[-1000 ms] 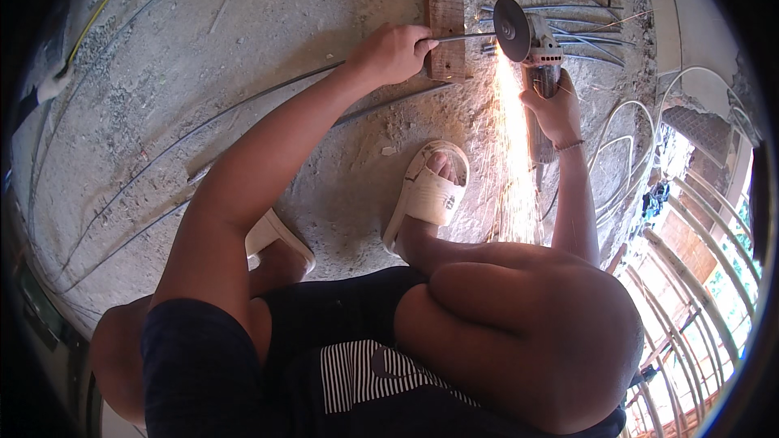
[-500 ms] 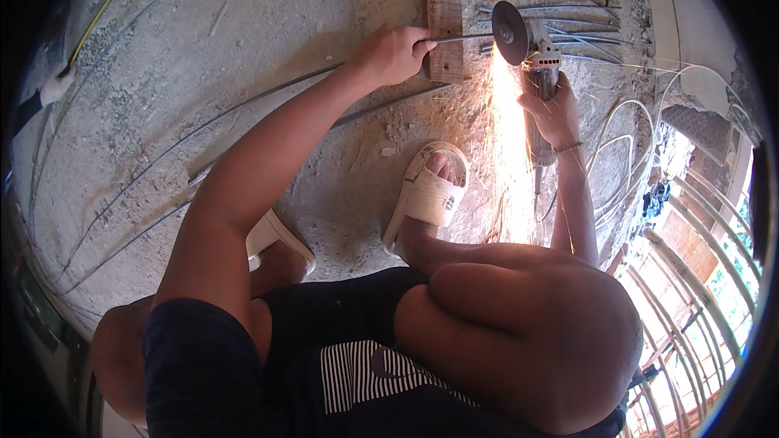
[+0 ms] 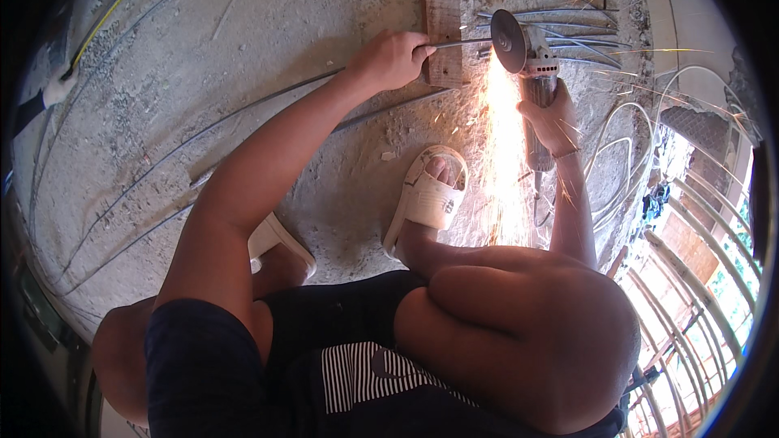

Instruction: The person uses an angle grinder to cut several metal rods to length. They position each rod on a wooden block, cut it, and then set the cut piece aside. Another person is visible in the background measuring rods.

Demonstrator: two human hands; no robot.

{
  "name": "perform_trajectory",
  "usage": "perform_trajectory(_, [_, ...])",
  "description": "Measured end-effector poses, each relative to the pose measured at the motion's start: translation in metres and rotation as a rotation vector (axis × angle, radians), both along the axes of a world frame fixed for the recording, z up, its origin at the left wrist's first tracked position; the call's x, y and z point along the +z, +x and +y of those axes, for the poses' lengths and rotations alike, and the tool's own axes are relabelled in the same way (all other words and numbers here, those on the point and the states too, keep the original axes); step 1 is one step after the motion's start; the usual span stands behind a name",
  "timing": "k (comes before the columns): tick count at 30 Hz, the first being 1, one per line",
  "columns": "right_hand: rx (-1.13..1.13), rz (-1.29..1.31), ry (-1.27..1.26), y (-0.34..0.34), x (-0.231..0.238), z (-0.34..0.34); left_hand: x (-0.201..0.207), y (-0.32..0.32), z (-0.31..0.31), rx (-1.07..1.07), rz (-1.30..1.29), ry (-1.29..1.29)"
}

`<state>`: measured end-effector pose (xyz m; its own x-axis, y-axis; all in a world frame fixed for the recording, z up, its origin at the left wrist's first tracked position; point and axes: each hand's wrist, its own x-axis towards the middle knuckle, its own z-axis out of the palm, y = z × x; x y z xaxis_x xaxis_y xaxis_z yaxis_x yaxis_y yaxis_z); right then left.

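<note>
- Left of the wooden plank [image 3: 441, 0], left hand [image 3: 396, 59] pinches steel rod [image 3: 464, 42]
- Right of it, right hand [image 3: 553, 123] grips angle grinder [image 3: 542, 66]
- More sparks [image 3: 503, 142] scatter now; cutting disc [image 3: 509, 42] seemingly biting

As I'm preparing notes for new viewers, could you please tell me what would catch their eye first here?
First, the bright sparks right of centre, below the disc of the grinder in the right hand. Next, the thin rod at upper centre, reaching from the left hand toward the disc. Then the pale sandal, just left of the sparks.
</note>
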<state>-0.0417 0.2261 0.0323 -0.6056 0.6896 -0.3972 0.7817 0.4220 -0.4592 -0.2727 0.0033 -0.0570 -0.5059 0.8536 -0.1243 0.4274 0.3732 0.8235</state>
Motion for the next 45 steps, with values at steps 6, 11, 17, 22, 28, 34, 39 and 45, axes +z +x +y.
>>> perform_trajectory(6, [-0.043,0.017,-0.024,0.007,-0.008,0.003,0.004,-0.003,0.001,-0.049,-0.05,-0.106])
perform_trajectory(11, [-0.031,0.04,-0.032,0.007,-0.008,0.002,0.003,-0.002,0.002,-0.023,-0.011,-0.036])
perform_trajectory(17, [-0.024,-0.013,0.007,0.005,-0.002,0.001,0.005,-0.003,0.002,-0.04,-0.049,-0.095])
perform_trajectory(22, [0.0,-0.017,0.048,0.002,-0.004,0.0,0.007,-0.003,0.002,-0.043,-0.057,-0.118])
perform_trajectory(28, [-0.011,-0.03,0.027,0.001,-0.001,0.0,0.008,-0.003,0.001,-0.043,-0.035,-0.107])
perform_trajectory(34, [-0.027,0.088,-0.055,0.004,-0.011,0.004,0.002,-0.001,0.0,-0.016,0.009,-0.008])
perform_trajectory(39, [0.008,-0.044,0.105,-0.002,-0.01,0.004,0.0,0.0,0.001,-0.019,0.0,-0.059])
perform_trajectory(45, [0.032,-0.117,0.057,-0.001,-0.005,0.002,0.006,-0.001,0.001,-0.024,-0.006,-0.065])
